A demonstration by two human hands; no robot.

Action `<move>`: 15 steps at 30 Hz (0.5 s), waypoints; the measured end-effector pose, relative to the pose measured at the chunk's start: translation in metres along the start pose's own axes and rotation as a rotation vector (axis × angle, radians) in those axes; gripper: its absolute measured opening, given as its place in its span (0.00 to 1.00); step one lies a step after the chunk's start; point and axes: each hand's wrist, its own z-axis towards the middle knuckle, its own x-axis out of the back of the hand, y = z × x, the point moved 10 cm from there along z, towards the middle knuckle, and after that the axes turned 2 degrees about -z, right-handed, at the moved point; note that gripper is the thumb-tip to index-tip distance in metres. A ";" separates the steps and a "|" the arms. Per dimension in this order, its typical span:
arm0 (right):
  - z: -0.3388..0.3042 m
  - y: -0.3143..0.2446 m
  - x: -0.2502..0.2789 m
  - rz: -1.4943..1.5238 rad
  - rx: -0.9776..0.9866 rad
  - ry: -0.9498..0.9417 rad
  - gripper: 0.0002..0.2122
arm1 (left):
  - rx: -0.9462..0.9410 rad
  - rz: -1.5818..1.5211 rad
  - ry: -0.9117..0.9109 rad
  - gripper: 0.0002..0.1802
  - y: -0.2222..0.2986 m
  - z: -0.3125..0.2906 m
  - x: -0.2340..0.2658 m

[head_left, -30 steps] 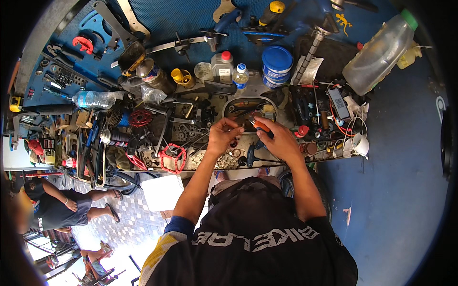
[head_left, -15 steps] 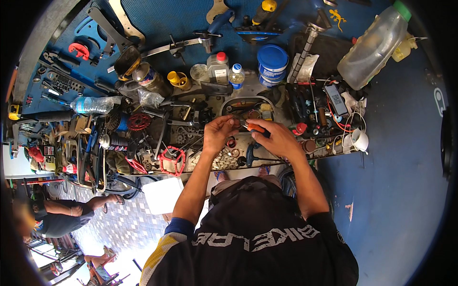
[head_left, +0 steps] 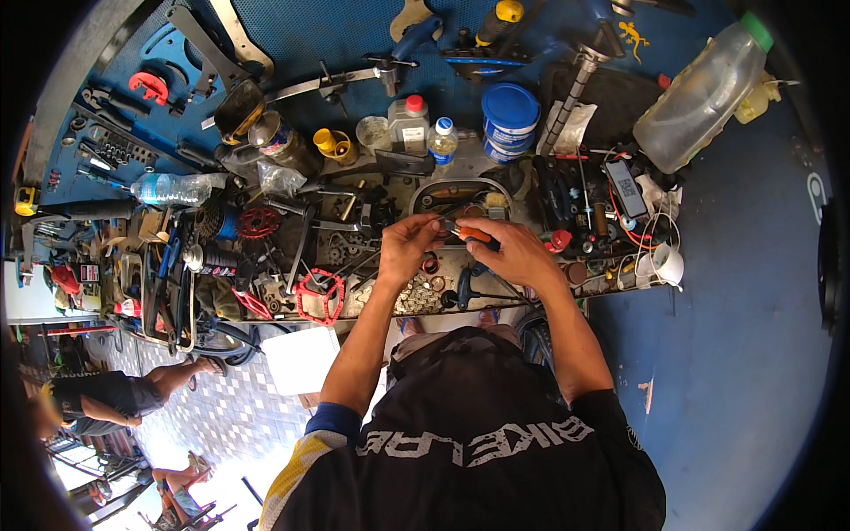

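Orange-handled tool [head_left: 475,235] fills your right hand [head_left: 516,255]; left hand [head_left: 405,248] pinches a small part [head_left: 448,225]; bench edge [head_left: 432,312] nearer you, tray [head_left: 465,180] beyond.

Tool handle [head_left: 478,235], in the right hand [head_left: 515,253]: was smooth orange plastic. Tub [head_left: 511,113], beyond that hand: looked glossy plastic. Jug [head_left: 704,102], farther right: was cloudy, translucent plastic. Red pedal [head_left: 321,296], left of the left hand [head_left: 405,250]: looked metallic.

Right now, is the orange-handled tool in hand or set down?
In hand: the right hand grips the orange-handled tool, its front end pointing toward the left hand.
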 end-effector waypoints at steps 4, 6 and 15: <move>0.001 -0.003 0.000 0.004 -0.005 -0.017 0.22 | -0.010 0.012 0.003 0.14 -0.001 0.000 0.002; 0.001 -0.005 0.001 -0.008 -0.001 -0.014 0.22 | -0.015 0.027 0.005 0.14 0.000 0.000 0.002; 0.005 0.000 -0.002 -0.066 0.017 -0.086 0.21 | -0.137 0.258 0.013 0.14 0.010 -0.003 0.003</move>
